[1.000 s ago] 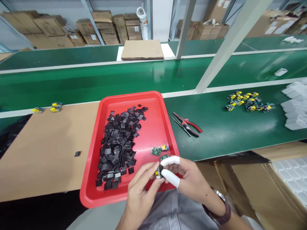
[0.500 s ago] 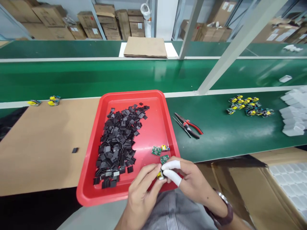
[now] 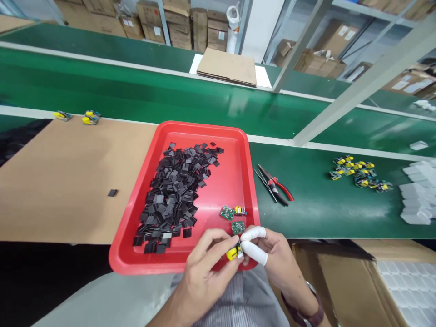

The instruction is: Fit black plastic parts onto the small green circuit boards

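Over the near right corner of a red tray (image 3: pixel 117 254), my left hand (image 3: pixel 209 268) pinches a small circuit board with a yellow component (image 3: pixel 233 252). My right hand (image 3: pixel 269 254), with white finger cots on thumb and forefinger, closes on the other side of the same board. Its fingers hide part of it. Just beyond the fingertips, a green circuit board (image 3: pixel 238 227) lies in the tray, with another green board (image 3: pixel 227 212) and a board with a yellow part (image 3: pixel 240 210) behind it. A heap of black flat pieces (image 3: pixel 177 181) fills the tray's left side.
Red-handled pliers (image 3: pixel 277 186) and tweezers (image 3: pixel 266 185) lie right of the tray. Farther right are several assembled boards (image 3: pixel 354 170) and white plastic cases (image 3: pixel 418 190). One black piece (image 3: pixel 112 192) sits on the cardboard (image 3: pixel 61 181) at left. A slanted metal post (image 3: pixel 357 81) rises behind.
The camera view has tilted and shifted. Both hands stay together at the board, which has turned so that more of its yellow component shows.
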Tool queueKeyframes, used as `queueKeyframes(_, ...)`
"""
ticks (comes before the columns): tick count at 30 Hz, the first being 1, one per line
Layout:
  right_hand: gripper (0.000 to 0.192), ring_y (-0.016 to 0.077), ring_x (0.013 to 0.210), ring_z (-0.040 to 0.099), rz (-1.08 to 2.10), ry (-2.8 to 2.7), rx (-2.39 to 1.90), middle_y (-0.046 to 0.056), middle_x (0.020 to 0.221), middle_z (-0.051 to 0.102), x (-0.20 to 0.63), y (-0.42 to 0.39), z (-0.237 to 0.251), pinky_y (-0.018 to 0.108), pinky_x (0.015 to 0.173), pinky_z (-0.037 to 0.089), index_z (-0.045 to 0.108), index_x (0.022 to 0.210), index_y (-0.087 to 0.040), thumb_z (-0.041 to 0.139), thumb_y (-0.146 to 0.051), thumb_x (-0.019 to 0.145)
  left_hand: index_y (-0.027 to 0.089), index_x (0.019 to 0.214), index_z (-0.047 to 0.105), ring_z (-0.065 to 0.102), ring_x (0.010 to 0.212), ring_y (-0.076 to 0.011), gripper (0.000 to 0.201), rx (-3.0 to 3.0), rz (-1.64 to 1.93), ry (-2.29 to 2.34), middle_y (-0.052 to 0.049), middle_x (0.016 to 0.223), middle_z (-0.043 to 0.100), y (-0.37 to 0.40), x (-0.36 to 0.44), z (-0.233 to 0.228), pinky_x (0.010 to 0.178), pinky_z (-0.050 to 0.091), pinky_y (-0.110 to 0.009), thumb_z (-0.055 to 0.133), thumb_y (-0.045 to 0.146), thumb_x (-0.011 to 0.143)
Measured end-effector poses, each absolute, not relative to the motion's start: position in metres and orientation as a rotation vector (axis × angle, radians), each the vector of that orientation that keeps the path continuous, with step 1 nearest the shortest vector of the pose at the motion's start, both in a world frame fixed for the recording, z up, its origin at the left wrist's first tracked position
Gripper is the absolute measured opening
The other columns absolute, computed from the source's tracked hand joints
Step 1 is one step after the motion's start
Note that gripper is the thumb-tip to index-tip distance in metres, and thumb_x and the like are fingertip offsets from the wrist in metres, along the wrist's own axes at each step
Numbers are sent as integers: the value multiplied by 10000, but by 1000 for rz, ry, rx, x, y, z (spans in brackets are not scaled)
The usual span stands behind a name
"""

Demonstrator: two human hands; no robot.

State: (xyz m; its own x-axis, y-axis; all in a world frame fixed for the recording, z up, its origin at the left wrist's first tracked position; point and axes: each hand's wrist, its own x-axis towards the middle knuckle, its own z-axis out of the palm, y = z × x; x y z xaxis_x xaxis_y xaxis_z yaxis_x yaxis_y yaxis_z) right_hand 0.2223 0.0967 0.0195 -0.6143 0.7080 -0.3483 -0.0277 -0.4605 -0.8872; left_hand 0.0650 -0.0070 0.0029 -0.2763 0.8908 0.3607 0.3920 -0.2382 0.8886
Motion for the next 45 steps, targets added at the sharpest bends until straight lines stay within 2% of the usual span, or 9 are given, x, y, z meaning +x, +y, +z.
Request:
queueKeyframes(3, 135, 116, 589, 672, 2092, -1328, -1006, -8, 726, 717, 222, 98, 20, 207, 598, 562, 755, 846, -200, 872, -253, 804, 235, 1317, 665, 664, 985, -169, 493, 1516, 1535, 1572, -72, 1114, 611, -7, 67, 3, 813, 605, -272, 714, 28, 873)
queueKeyframes(11, 143, 175, 752, 701, 1952, -1494, -993, 31, 848, 704, 220, 97, 28, 274, 690, 608, 746, 869, -206, 835, -314, 838, 229, 1271, 693, 677, 911, -158, 430, 1445, 1564, 1581, -54, 1049, 625, -7, 67, 7, 773, 612, -268, 708, 53, 878)
queueKeyframes(20, 136, 142, 599, 688, 2174, -1342, -962, 15, 782, 747, 215, 100, 16, 253, 604, 604, 773, 892, -216, 850, -314, 836, 264, 1269, 710, 697, 920, -159, 429, 1348, 1533, 1530, -48, 1086, 663, -4, 62, 9, 808, 619, -281, 767, 119, 869)
queueKeyframes(23, 111, 152, 692, 726, 2079, -1335, -1000, 29, 883, 783, 215, 96, 14, 267, 683, 630, 802, 973, -255, 825, -279, 868, 263, 1206, 733, 705, 857, -146, 376, 1281, 1570, 1583, -40, 1068, 678, -3, 61, 11, 775, 627, -267, 792, 148, 853)
queueKeyframes(28, 334, 207, 1042, 710, 1728, -1610, -834, 49, 1161, 735, 220, 86, 20, 351, 932, 597, 762, 1209, -355, 737, -175, 929, 280, 1251, 697, 733, 928, -157, 395, 1263, 1562, 1657, -43, 1139, 697, -4, 62, 8, 795, 644, -255, 737, 125, 889)
queueKeyframes(32, 485, 231, 1165, 651, 1535, -1817, -705, 65, 1282, 663, 221, 80, 19, 401, 1009, 542, 686, 1332, -389, 688, -101, 942, 252, 1269, 689, 744, 956, -160, 426, 1413, 1607, 1789, -48, 1152, 725, -6, 67, 3, 836, 640, -243, 721, 79, 881)
queueKeyframes(35, 505, 225, 1142, 649, 1578, -1760, -654, 62, 1287, 647, 215, 77, 13, 393, 973, 555, 674, 1336, -401, 692, -95, 935, 209, 1278, 681, 748, 965, -168, 447, 1513, 1679, 1901, -61, 1139, 731, -8, 70, -3, 877, 634, -250, 748, 62, 861)
queueKeyframes(40, 464, 172, 928, 670, 1584, -1662, -590, 44, 1182, 674, 196, 79, 15, 333, 840, 575, 714, 1254, -372, 707, -76, 896, 158, 1285, 684, 747, 1013, -195, 438, 1730, 1724, 2053, -88, 1168, 742, -8, 70, -5, 952, 607, -279, 740, 50, 865)
queueKeyframes(45, 497, 189, 930, 715, 1344, -1636, -501, 45, 1119, 723, 180, 86, 28, 317, 811, 592, 728, 1195, -307, 766, -50, 771, 212, 1225, 740, 753, 931, -194, 376, 1739, 1743, 2179, -51, 1099, 774, 7, 61, -1, 896, 603, -278, 750, 104, 865)
